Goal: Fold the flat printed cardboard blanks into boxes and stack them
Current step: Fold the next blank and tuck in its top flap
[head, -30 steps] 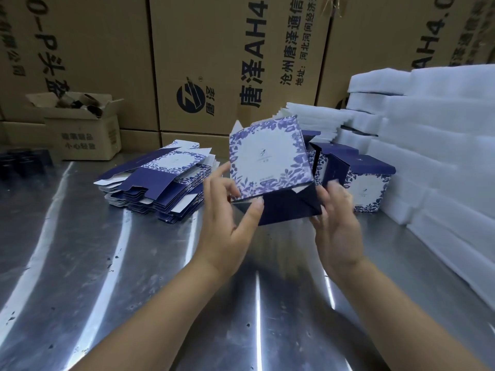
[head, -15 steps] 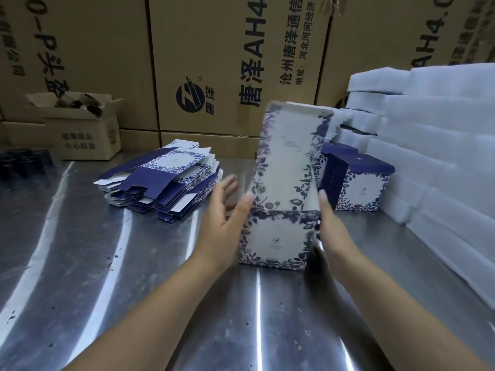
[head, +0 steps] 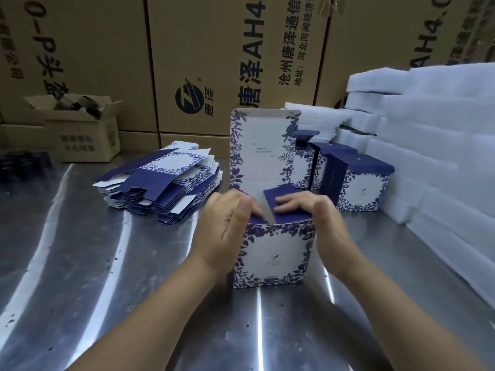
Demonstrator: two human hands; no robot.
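Flat fingers [head: 290,204] of the right hand [head: 325,223] and left hand [head: 225,231] press the side flaps [head: 277,192] inward, gripping nothing; the box [head: 273,253], airborne a second ago, now stands on the counter [head: 107,263], lid [head: 263,145] upright, nearly closable

Our box [head: 270,253] stands on the tabletop [head: 80,263] right before us, our left hand [head: 225,231] at its left side, our right hand [head: 321,223] at its right. Flat blanks [head: 160,188] lie stacked behind it to the left, finished boxes [head: 361,188] behind it to the right, foam sheets [head: 442,156] right of those, large cartons [head: 203,62] along the back.
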